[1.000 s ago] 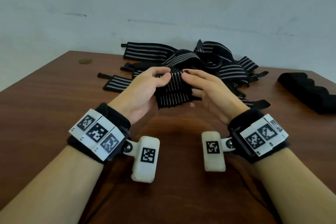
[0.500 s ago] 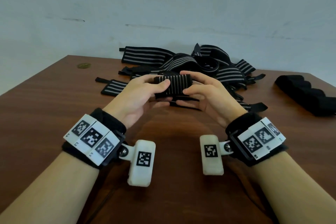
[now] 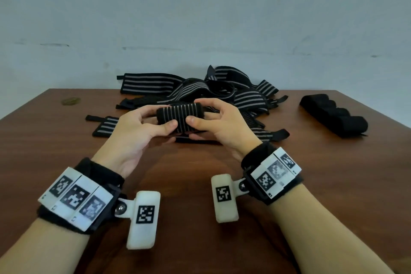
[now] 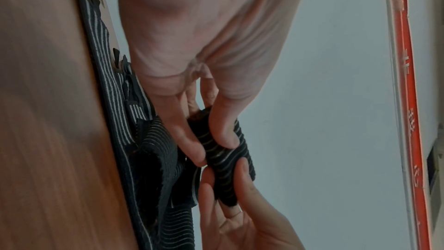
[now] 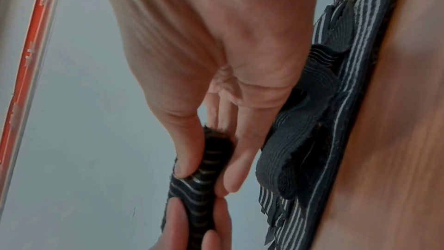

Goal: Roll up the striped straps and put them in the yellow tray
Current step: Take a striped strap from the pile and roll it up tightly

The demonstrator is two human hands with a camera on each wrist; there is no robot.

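While both your left hand and right hand pinch one nearly rolled strap, the pile behind it waits, no tray in sight.

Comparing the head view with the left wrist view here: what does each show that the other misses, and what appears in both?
Head view only: the whole wooden table, a row of plain black rolls at the right, a small round object at the far left, and marker bands on both wrists. No yellow tray shows.

Left wrist view only: a red strip along the wall and the left palm close up.

Both: the left hand and right hand pinching the rolled strap, with the loose strap pile behind.
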